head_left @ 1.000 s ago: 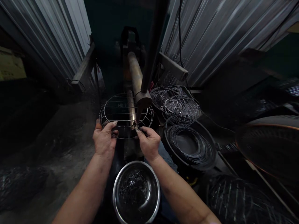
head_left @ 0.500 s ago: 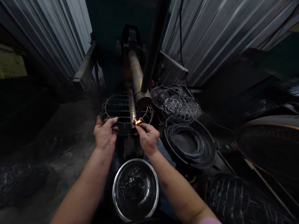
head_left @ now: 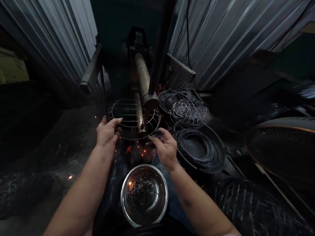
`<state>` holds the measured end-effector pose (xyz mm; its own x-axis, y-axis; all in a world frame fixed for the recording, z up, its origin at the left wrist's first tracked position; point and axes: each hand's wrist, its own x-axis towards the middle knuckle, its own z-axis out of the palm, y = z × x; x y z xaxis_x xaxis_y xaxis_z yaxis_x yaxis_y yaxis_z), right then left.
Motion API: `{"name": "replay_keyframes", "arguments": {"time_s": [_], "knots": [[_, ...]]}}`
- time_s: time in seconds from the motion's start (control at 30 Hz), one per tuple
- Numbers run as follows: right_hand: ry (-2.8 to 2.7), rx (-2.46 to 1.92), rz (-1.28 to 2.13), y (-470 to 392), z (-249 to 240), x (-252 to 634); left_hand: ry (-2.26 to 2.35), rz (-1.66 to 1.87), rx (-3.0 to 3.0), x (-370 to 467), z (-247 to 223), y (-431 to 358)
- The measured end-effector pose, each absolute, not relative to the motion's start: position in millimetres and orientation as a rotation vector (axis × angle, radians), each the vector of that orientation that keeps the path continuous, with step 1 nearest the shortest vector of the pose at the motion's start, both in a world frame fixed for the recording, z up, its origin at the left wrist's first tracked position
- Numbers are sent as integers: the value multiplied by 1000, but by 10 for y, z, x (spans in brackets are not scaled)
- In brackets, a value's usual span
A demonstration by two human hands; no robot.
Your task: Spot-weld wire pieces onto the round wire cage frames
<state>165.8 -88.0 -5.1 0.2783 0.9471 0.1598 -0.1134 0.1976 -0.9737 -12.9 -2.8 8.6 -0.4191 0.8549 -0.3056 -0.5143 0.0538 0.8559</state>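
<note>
A round wire rack with parallel bars and a looped rim lies across the electrode tips of a welding machine. My left hand is closed on the rack's left edge, thumb on top. My right hand is at the rack's lower right edge, its fingers pinched together; what they hold, if anything, is too small to make out. Below the rack stands a steel bowl with short wire pieces in it. Small sparks fall between my hands and over the bowl.
Round wire grids are heaped right of the machine. Nearer, a coil of wire lies in a black basin. A large round fan-like guard is at the right. Corrugated metal walls stand behind.
The bright flash at the electrode is gone, and sparks are scattered lower down. My right hand has moved right and down, away from the electrode tip. My left hand has shifted slightly left with the rack.
</note>
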Motion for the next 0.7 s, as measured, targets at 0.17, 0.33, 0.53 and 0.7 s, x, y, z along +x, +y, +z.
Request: {"name": "replay_keyframes", "arguments": {"time_s": [0.17, 0.33, 0.53, 0.7], "knots": [[-1168, -1096, 862, -770, -85, 1436, 1164, 1742, 354, -47, 48, -255], [-1226, -1323, 890, -737, -131, 1433, 1067, 1809, 393, 20, 48, -385], [-1046, -1306, 939, -712, -86, 1401, 1031, 1809, 407, 106, 102, -399], [-974, -1270, 947, -728, -138, 1361, 1021, 1798, 375, 113, 80, -381]]}}
